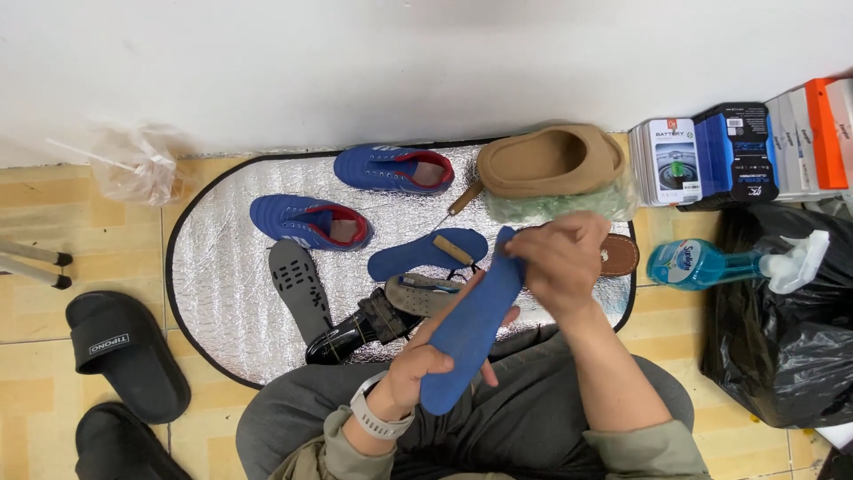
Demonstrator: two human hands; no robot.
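A person seated on the floor holds a blue foam shoe insole [471,329] over the lap, its long axis running from lower left up to upper right. The left hand [426,360] is clamped around the lower half; the right hand [560,258] pinches the upper tip, above a silver foil mat [222,284].

A floor-level shoe-repair corner: blue shoes [355,196] and loose insoles [299,286] on a silver mat [222,293] at twelve o'clock, an awl [458,203], stacked boxes [737,151] at two o'clock.
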